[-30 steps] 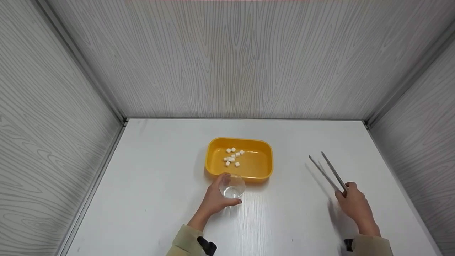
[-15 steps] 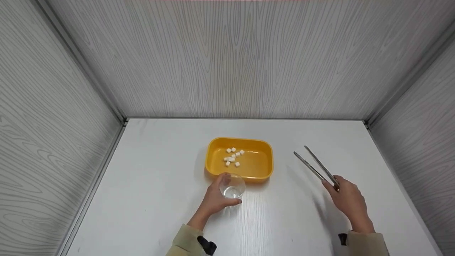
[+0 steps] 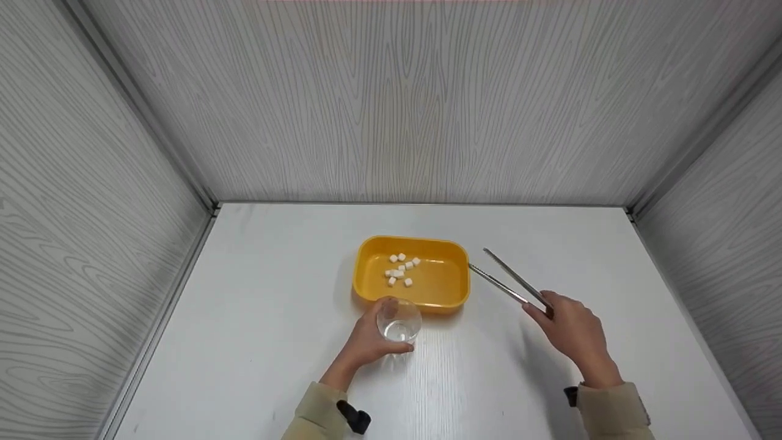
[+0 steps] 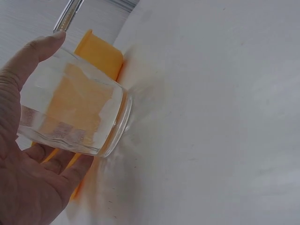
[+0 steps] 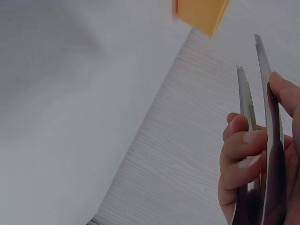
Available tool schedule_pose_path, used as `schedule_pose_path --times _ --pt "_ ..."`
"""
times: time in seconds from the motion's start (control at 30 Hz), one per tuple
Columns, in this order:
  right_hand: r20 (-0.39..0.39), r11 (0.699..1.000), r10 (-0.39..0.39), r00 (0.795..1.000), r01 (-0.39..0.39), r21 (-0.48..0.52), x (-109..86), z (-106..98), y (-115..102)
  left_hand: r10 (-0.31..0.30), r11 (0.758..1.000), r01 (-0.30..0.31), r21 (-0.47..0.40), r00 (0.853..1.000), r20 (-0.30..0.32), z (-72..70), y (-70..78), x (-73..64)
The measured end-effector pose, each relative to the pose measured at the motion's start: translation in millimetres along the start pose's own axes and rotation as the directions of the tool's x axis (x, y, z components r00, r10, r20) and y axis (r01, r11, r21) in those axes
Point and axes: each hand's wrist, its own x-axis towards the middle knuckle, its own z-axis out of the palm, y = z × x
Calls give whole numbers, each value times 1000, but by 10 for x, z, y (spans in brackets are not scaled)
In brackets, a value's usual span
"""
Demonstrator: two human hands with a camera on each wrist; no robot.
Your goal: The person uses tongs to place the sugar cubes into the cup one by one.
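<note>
In the head view my left hand [image 3: 369,343] grips a clear drinking glass [image 3: 400,322] at the front edge of a yellow tray [image 3: 443,282]. The left wrist view has the thumb on one side of the glass [image 4: 77,105] and the fingers on the other, its base close to the tabletop. Several small white cubes [image 3: 409,265] lie in the tray, mostly in its left half. My right hand [image 3: 573,330] holds metal tongs [image 3: 498,283], arms spread and tips by the tray's right rim. In the right wrist view, fingers wrap the tongs [image 5: 272,112], with nothing between the tips.
A white tabletop [image 3: 275,293] lies under everything. Grey wood-grain panels stand behind it [image 3: 391,110] and at both sides. The yellow tray [image 5: 199,13] also shows at the top of the right wrist view.
My right hand has moved left with the tongs, from far right of the tray to its right rim. The left hand, glass, tray and cubes stay almost unmoved.
</note>
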Motion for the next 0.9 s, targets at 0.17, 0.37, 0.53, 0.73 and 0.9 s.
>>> schedule_pose_path --times 0.17,0.37,0.53,0.73,0.9 --pt "23 999 -44 999 44 -1 71 45 -105 -10 1000 10 -6 1000 16 -18 -9 3" --pt "82 997 -76 994 78 -27 174 103 -202 -8 1000 9 -17 999 44 -34 -19 0" --pt "120 994 -94 988 100 -48 254 140 -282 -1 1000 3 -30 998 58 -38 -29 2" --pt "150 989 -107 983 121 -84 348 190 -356 6 999 -4 -36 998 58 -26 -44 7" --pt "159 981 -128 979 148 -122 409 239 -423 -3 1000 5 -30 999 55 -13 -46 8"
